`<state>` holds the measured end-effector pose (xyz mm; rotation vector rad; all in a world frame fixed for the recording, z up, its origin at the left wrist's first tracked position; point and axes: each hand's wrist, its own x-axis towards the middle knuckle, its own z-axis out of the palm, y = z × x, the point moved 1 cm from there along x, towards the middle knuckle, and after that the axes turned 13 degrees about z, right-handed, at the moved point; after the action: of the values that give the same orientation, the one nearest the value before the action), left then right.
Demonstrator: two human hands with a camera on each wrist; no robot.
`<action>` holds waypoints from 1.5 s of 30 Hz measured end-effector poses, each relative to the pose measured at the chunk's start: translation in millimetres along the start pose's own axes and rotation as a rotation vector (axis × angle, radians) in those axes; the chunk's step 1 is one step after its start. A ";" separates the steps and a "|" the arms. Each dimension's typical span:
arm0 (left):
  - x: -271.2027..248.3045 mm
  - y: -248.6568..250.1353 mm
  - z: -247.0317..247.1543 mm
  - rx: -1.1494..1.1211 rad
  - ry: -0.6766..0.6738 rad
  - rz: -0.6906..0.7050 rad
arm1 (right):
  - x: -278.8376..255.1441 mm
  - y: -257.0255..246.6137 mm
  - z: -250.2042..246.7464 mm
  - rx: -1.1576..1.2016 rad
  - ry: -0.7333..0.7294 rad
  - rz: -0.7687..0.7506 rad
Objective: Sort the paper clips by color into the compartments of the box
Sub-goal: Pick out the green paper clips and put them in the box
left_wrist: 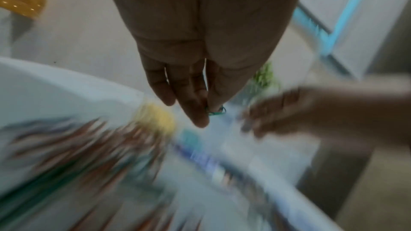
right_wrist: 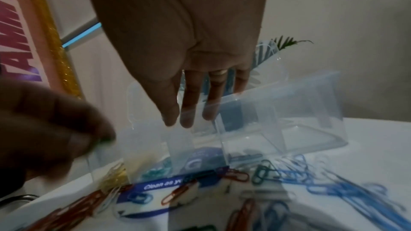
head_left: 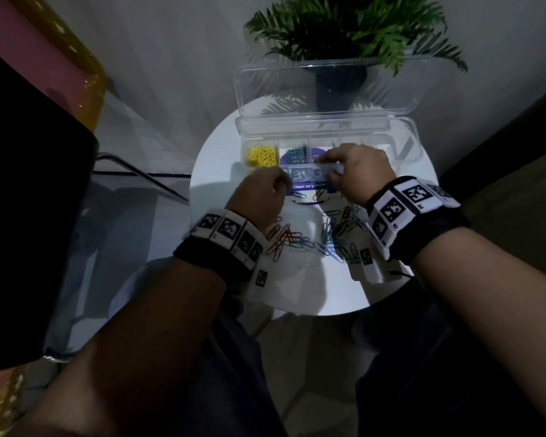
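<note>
Green paper clip (left_wrist: pixel 217 111) pinched between thumb and fingertips (left_wrist: pixel 195 111) of left hand (head_left: pixel 259 197), just short of the box's near wall, at 9 o'clock from the right hand. Right hand (head_left: pixel 356 171) with straight, slightly spread fingers (right_wrist: pixel 189 108) laid over the near wall of the clear box (head_left: pixel 404 152), apparently steadying it; nothing seen in its grasp. Box with lid upright at 12 o'clock on the round white table (head_left: pixel 221 159). Leftmost compartment filled with yellow clips (head_left: pixel 262 156); next compartment to 3 o'clock holding a few teal-green clips (right_wrist: pixel 157 171); one further compartment with a few dark clips (right_wrist: pixel 244 156), colour uncertain; remaining compartments seemingly bare. Loose heap of red, blue, green and white clips (head_left: pixel 312 238) at 6 o'clock of the box, between the wrists. Judged state: yellow apparently sorted, green under way, red, blue and white largely untouched; well under half done. Probable destination of the held clip: the green compartment.
</note>
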<state>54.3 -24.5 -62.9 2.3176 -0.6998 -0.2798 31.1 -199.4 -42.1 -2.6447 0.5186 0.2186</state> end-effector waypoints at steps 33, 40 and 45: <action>-17.0 -6.6 5.2 0.436 -0.314 -0.009 | -24.0 24.8 32.3 -0.085 -0.184 -0.003; -22.4 -0.9 0.4 0.304 -0.212 -0.007 | -50.3 16.3 28.1 0.139 -0.284 -0.175; -30.0 -1.1 -4.9 0.198 -0.232 0.018 | -58.3 6.5 45.2 -0.062 -0.365 -0.192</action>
<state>31.7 -4.5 -59.8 2.4891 -0.8971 -0.4969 -28.1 -165.8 -71.5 -2.6056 0.1396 0.6498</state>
